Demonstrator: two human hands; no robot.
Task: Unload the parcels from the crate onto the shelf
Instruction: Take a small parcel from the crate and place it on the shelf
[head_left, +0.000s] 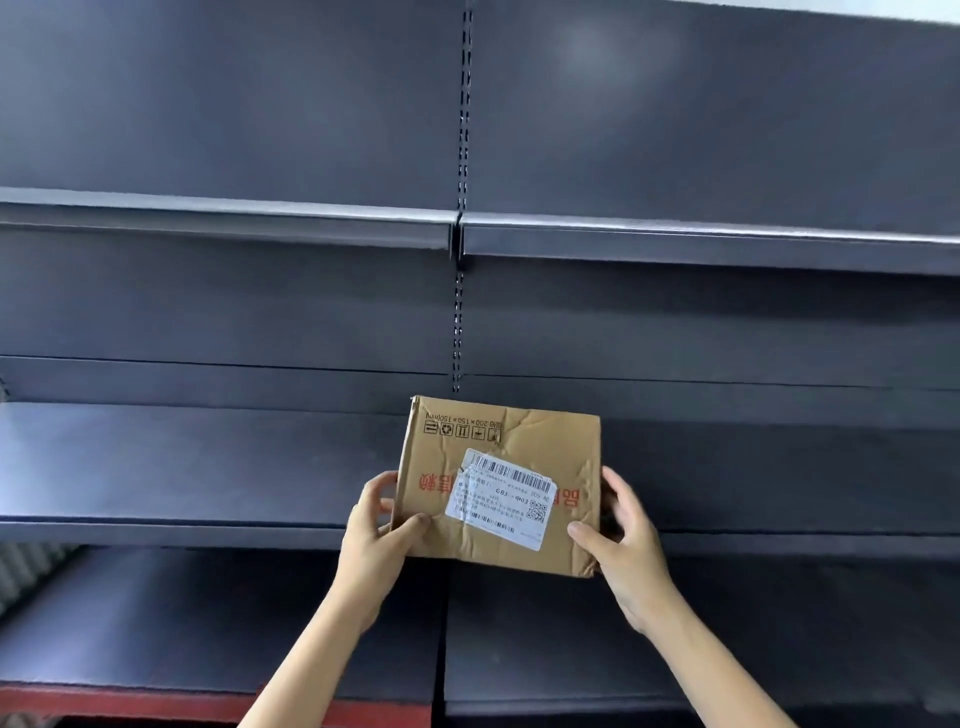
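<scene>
A crumpled brown cardboard parcel (498, 483) with a white barcode label and red print sits between both my hands, upside down to my view. My left hand (382, 530) grips its left edge, thumb on the front face. Its right side is held by my right hand (623, 540), the thumb pressing the lower right corner. The parcel is at the front lip of the middle dark shelf (182, 467); whether it rests on that shelf I cannot tell. The crate is out of view.
Dark metal shelving fills the view: an upper shelf (228, 218), the middle one, and a lower shelf (208, 623) with a red front edge (156, 701). A slotted upright (460, 291) divides left and right bays. No other parcels show on the shelves.
</scene>
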